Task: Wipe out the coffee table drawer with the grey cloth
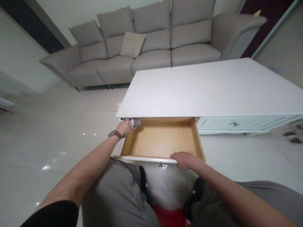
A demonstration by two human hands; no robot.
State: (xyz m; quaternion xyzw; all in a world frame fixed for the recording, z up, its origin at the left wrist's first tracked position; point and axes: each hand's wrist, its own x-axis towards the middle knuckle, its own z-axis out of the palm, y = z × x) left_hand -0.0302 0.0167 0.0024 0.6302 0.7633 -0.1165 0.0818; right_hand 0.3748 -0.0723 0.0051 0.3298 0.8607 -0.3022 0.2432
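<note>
A wooden drawer [161,138] is pulled far out of the white coffee table [208,88], and its inside is bare. My left hand [123,127] is closed on a crumpled, patterned cloth [134,123] at the drawer's left side, close under the tabletop edge. With the fingers over the top of the drawer front, my right hand [184,160] grips it to the right of the small metal knob [161,165]. A watch with a brown strap is on my left wrist.
A long grey sofa [151,63] with a beige pillow [132,44] stands behind the table. A second drawer front [220,123] at the right is closed. My legs flank the open drawer, with something red [169,216] on the floor between my feet.
</note>
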